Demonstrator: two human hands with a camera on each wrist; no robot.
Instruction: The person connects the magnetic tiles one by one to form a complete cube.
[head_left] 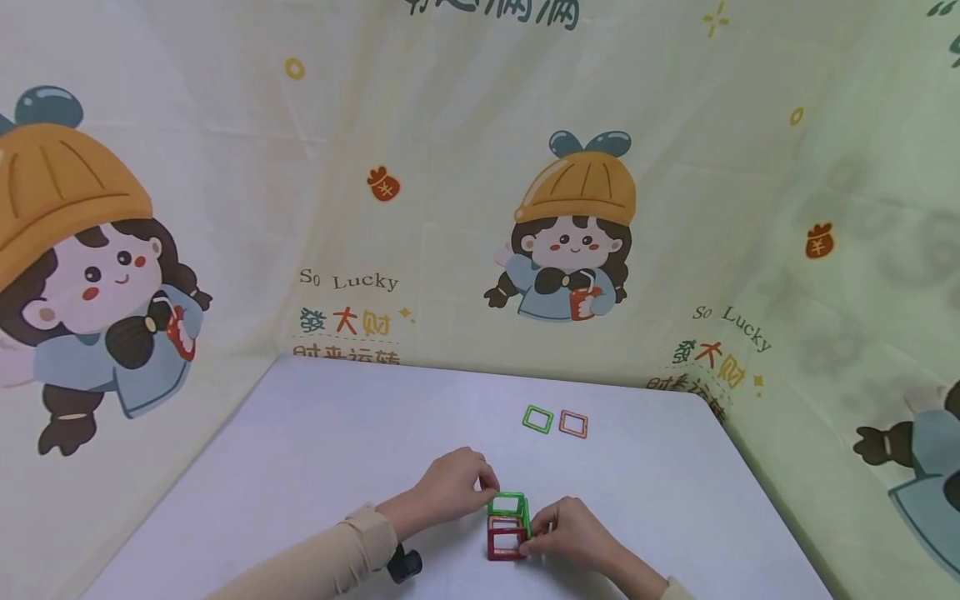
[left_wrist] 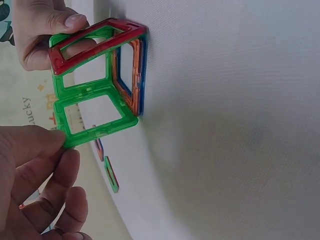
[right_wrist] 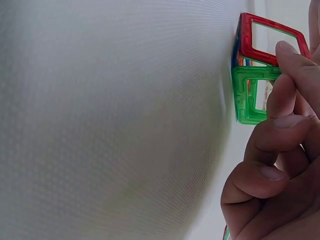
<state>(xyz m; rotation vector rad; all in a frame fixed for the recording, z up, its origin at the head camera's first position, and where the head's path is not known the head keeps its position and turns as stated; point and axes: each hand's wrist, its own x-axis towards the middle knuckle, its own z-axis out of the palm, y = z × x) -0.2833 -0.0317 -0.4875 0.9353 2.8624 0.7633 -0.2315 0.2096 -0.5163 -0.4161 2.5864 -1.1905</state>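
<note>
Right now I see the small cube (head_left: 507, 527) of square plastic frames standing on the white table (head_left: 315, 450), near the front edge and a little right of centre, squarely between my two hands. My left hand (head_left: 450, 487) comes in from the left and pinches the far left corner of the green top frame (head_left: 507, 503) with thumb and forefinger. My right hand (head_left: 572, 533) comes in from the right, its curled fingers gripping the cube's right side, where a green frame stands upright above the red near frame (head_left: 505, 542).

The head view shows the cube whole, upright on the table, with no long axis to speak of, its open red face turned toward me. The left wrist view adds what that one hides: an orange frame (left_wrist: 127, 75) and a blue edge behind it against the table surface, and the left thumb (left_wrist: 30, 142) pressed on the green frame's corner. The right wrist view shows the right fingertips (right_wrist: 295, 57) resting on the edge where the red and green frames meet.

Farther back on the table, well apart from the cube, a loose green frame (head_left: 537, 418) and a loose orange frame (head_left: 573, 424) lie flat, side by side. A printed cloth (head_left: 480, 208) with cartoon figures hangs behind and to both sides.
</note>
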